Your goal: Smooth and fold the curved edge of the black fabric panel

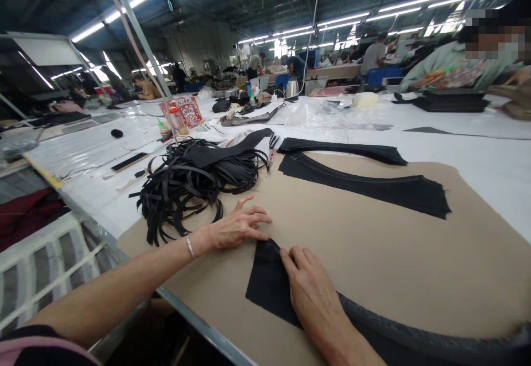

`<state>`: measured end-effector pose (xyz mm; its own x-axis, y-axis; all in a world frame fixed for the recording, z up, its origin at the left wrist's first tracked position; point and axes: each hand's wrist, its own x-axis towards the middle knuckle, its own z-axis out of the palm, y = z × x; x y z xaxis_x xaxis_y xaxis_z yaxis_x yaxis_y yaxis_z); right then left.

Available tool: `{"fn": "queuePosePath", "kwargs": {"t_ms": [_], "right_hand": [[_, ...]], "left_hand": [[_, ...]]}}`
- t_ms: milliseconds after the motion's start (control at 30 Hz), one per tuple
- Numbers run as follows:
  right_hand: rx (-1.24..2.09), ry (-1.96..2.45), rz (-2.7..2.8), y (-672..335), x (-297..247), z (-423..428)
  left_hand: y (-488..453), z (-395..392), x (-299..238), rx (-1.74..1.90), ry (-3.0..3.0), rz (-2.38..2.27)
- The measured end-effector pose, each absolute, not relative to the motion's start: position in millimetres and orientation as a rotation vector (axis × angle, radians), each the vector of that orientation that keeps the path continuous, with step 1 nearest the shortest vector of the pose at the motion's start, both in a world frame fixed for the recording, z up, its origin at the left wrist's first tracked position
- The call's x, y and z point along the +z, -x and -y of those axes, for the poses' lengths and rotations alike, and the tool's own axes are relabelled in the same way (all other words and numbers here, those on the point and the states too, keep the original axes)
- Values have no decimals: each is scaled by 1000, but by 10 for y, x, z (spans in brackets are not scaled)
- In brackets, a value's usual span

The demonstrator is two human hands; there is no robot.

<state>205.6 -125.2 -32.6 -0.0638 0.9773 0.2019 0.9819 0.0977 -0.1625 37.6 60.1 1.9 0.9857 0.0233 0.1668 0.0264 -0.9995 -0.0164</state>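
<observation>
A curved black fabric piece (269,283) lies on the beige sheet in front of me, with a thick edge along its inner curve. My right hand (313,286) rests over that edge, fingers bent and closed on it near the narrow end. My left hand (236,228), with a silvery bracelet at the wrist, reaches in from the left. Its fingers are stretched and spread, with one fingertip at the piece's upper corner. The far end of the piece runs off to the lower right.
A heap of black strips (203,172) sits left of my hands. Beyond lie stacked curved black pieces (369,186) on the beige sheet (415,255). A red patterned packet (188,113) stands farther back. A co-worker (452,67) is at the right.
</observation>
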Motion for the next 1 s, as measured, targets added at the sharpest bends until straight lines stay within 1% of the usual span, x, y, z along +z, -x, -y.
{"fn": "queuePosePath", "kwargs": {"t_ms": [200,367,433,567,733,833,1000], "right_hand": [[-10,1951,2130,-2057,-311,1241],[39,1970,2133,-2062,-267,1250],[74,1975,2125,-2059,-251,1257],[135,1987,2080,-2042,-222,1250],[190,2040,1975,-2088,-154,1268],[249,2046,1934,-2195,-79,1346],[391,2061,1918,-2381,26,1463]], "left_hand": [[-440,-369,18,-482,3095,304],[-396,-255,-56,-303,3074,240],[-357,-283,-39,-307,3020,288],[-432,-166,41,-553,2949,566],[-715,357,-33,-781,3268,799],[-781,526,-106,-739,3307,940],[-830,510,-24,-616,3319,945]]}}
